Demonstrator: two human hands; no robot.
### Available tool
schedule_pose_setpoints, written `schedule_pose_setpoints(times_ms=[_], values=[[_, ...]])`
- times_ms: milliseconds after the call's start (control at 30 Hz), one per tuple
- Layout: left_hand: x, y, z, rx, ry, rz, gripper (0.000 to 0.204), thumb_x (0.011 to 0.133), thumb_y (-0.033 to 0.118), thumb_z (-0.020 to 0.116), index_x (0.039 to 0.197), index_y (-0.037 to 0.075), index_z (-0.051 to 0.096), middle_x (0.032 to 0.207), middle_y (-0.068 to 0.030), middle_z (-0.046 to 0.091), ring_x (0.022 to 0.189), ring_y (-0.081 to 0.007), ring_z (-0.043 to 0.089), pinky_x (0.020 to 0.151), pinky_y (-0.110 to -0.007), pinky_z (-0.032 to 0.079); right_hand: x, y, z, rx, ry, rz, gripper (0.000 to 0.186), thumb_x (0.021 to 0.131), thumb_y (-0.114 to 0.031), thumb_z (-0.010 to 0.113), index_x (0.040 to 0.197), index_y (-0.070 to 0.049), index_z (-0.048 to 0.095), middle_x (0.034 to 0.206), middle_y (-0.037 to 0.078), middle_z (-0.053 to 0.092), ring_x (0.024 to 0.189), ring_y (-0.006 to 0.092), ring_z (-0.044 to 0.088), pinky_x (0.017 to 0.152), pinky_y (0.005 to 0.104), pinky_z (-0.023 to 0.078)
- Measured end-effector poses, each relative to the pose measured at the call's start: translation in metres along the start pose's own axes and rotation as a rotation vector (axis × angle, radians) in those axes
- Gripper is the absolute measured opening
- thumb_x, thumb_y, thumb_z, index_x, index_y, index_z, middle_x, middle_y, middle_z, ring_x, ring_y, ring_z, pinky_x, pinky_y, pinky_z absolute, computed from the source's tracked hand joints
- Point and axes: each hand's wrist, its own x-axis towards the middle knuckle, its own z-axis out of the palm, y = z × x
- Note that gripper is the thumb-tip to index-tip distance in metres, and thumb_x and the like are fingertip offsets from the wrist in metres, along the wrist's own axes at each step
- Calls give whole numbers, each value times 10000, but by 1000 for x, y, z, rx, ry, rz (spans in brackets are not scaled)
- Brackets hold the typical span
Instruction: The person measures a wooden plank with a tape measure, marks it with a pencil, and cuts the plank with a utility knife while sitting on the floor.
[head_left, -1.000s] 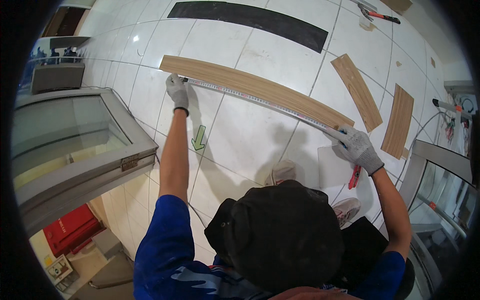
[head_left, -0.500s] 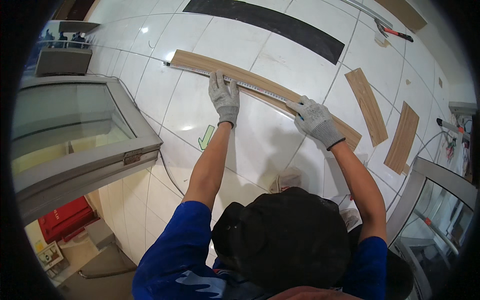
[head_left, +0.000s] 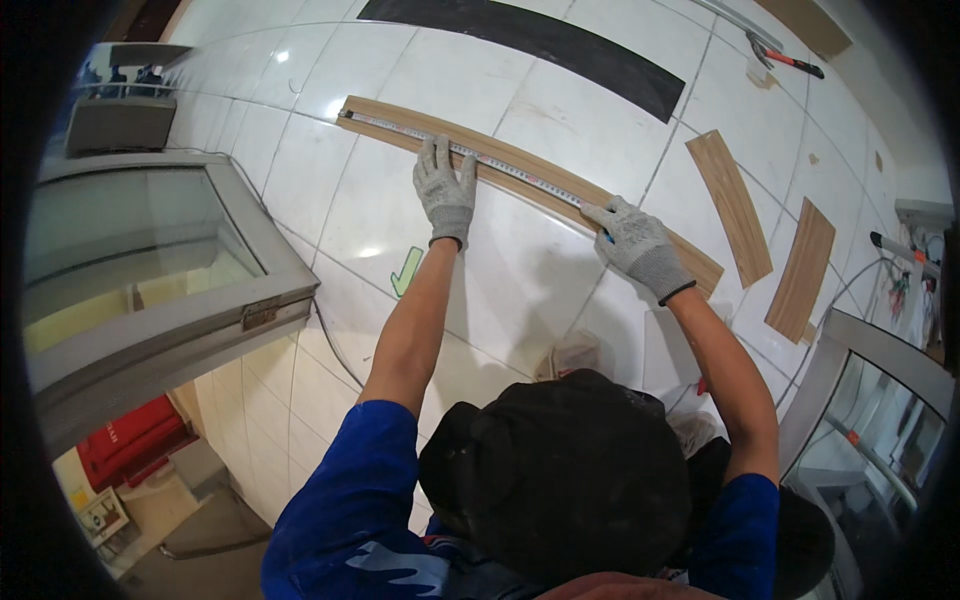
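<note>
A long wood-grain plank point(head_left: 640, 214) lies on the tiled floor, slanting from upper left to lower right. Along its face runs the extended blade of a tape measure point(head_left: 497, 164), its hooked end inside the plank's left end. My left hand point(head_left: 443, 192), in a grey knit glove, rests with fingers stretched over the tape and the plank's near edge. Farther right, my gloved right hand point(head_left: 636, 243) is closed where the blade ends; the tape's case is mostly hidden there. A small blue bit shows under its fingers.
Beyond the plank lies a dark strip point(head_left: 540, 45). Two short plank pieces point(head_left: 728, 205) point(head_left: 802, 270) lie at right, a hammer point(head_left: 785, 57) at far right. Metal-framed glass doors stand at left point(head_left: 290, 280) and right point(head_left: 850, 340). A green arrow sticker point(head_left: 407, 271) marks the floor.
The tape blade has shifted right and away from me, from the plank's near edge onto its face. Its hook, earlier past the plank's left end, now lies on the wood.
</note>
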Motion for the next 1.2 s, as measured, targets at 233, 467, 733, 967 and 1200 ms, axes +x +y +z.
schedule_pose_setpoints(times_ms=[233,467,733,967,1200], values=[[1,0,16,25,-40,-3,688,995,473,661,1522,54,520,1575,-206,476,1476,-374,419,1230,-523,296,-10,12,5,-6,29,17,456,991,-212,597,1446,-184,608,1091,124,636,1059,287,667,950,436,550],[1,9,7,48,-76,11,667,1018,516,613,1515,77,534,1572,-201,487,1467,-371,428,1228,-518,295,-67,62,-3,-61,-13,55,468,1034,-251,581,1491,-158,555,1184,128,642,1123,299,642,992,452,531],[2,13,10,137,-69,27,671,1035,529,593,1544,99,511,1589,-208,467,1466,-393,417,1219,-516,318,-121,98,-4,-71,64,105,452,1013,-249,594,1449,-134,564,1240,126,623,1116,306,636,958,459,534],[1,20,9,118,-76,20,660,1034,523,605,1528,92,532,1589,-214,463,1471,-399,408,1216,-523,326,-129,111,-1,-62,96,114,513,1002,-293,610,1476,-115,533,1250,130,613,1149,315,615,1006,462,500],[0,10,17,65,-16,230,484,1048,355,613,1455,94,612,1540,-225,513,1444,-402,443,1215,-524,332,-91,75,-9,8,78,99,567,977,-325,640,1489,-107,529,1311,144,601,1241,314,573,1080,457,443]])
